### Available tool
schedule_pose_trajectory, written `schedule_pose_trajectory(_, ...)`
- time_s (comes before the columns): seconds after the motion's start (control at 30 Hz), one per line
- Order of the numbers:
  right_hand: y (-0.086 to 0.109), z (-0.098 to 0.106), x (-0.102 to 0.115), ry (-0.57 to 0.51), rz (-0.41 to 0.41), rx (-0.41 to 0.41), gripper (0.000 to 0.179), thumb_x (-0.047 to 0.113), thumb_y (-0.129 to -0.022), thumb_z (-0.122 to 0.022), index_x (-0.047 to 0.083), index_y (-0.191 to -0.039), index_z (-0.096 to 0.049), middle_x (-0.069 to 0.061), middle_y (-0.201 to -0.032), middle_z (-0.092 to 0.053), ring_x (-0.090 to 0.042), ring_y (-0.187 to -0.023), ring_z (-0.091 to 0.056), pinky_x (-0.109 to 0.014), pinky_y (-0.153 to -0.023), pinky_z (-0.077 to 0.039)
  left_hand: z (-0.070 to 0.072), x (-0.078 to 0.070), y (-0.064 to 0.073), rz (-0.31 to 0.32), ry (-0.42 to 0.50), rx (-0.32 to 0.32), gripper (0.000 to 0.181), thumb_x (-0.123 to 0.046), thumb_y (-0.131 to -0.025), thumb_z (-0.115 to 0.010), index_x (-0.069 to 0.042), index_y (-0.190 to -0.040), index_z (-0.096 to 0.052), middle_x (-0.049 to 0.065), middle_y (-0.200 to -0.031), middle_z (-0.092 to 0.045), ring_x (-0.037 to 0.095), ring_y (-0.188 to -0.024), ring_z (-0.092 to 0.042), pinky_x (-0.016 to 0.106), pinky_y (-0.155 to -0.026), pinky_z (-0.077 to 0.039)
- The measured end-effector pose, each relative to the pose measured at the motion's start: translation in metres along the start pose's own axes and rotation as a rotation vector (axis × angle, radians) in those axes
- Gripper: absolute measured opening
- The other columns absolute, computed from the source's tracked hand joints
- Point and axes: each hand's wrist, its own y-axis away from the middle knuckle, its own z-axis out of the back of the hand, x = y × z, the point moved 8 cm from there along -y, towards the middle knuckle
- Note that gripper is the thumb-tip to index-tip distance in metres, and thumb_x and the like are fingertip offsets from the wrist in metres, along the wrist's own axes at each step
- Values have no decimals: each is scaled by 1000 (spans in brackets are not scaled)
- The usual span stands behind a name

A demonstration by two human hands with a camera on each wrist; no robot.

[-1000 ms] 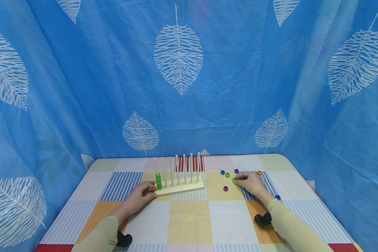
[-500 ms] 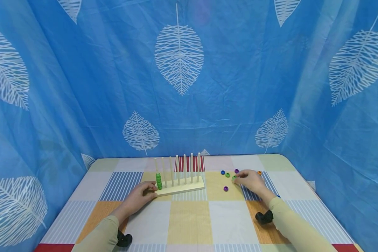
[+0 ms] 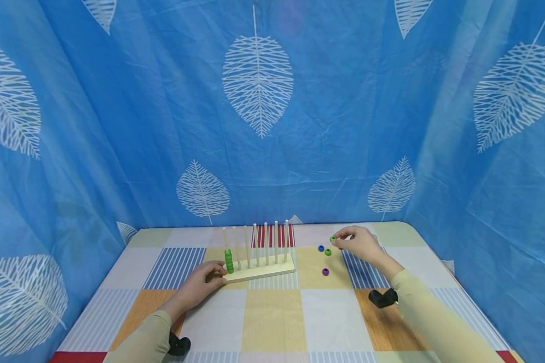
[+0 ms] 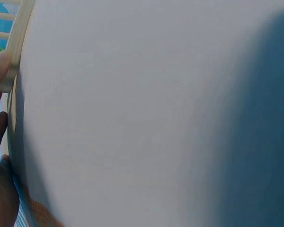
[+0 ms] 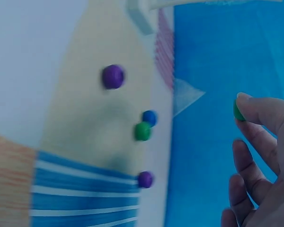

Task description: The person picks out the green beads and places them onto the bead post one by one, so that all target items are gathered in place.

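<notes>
A wooden peg rack point(image 3: 260, 272) with a row of upright pegs stands left of the middle of the table. Several green beads point(image 3: 229, 261) are stacked on its leftmost peg. My left hand point(image 3: 203, 283) grips the rack's left end, the thumb on the base in the left wrist view. Off to the right, my right hand point(image 3: 363, 246) pinches a green bead point(image 3: 333, 239) between thumb and fingertips, raised above the table. Near it lie a blue bead point(image 3: 321, 248), another green bead point(image 3: 328, 252) and a purple bead point(image 3: 325, 271). The right wrist view shows a second purple bead point(image 5: 145, 179).
A patchwork-patterned cloth point(image 3: 272, 317) covers the table. Blue curtains point(image 3: 322, 126) with white leaf prints hang behind it and at both sides. A black device point(image 3: 383, 298) sits on the right wrist, and a similar one point(image 3: 179, 346) on the left.
My right hand has lifted the green bead off the table, moving up and slightly left in the head view. It now hides the orange bead. My left hand and the rack stay put.
</notes>
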Motion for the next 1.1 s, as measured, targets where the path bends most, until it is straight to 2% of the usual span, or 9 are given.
schedule_pose_trajectory(0.2,-3,11,31,-14,52,28,31,39,-93,-76,15,-114,-76,-6,-112,-66,-28,-103,-52,-37,-71,-49,0,3,0,14,6,-4,11,-18,-92,-78,-21,-96,-68,11,-139,-61,38,-136,-49,58,-115,-35)
schedule_pose_trajectory(0.43,-4,15,66,-18,113,66,32,43,-91,-77,19,-113,-76,-4,-115,-65,-28,-108,-54,-39,-77,-50,0,4,1,24,1,-7,11,-18,-93,-78,-21,-97,-68,11,-140,-60,37,-136,-49,58,-115,-36)
schedule_pose_trajectory(0.7,-11,16,108,1,230,125,27,41,-91,-77,23,-111,-77,2,-109,-67,-26,-105,-53,-44,-83,-48,1,3,2,12,0,-7,11,-18,-93,-78,-21,-97,-69,11,-139,-60,38,-136,-49,58,-115,-36)
schedule_pose_trajectory(0.93,-18,10,140,-21,292,223,23,39,-91,-78,27,-110,-76,5,-111,-66,-23,-101,-52,-44,-83,-47,1,4,1,10,2,-4,11,-18,-93,-78,-22,-98,-68,10,-140,-60,37,-136,-48,57,-115,-35)
schedule_pose_trajectory(1.1,-24,3,157,-31,316,280,20,39,-90,-79,29,-107,-76,3,-112,-67,-27,-109,-53,-45,-85,-47,-1,4,-1,14,6,0,11,-19,-93,-77,-22,-98,-69,9,-140,-60,37,-136,-48,58,-115,-36)
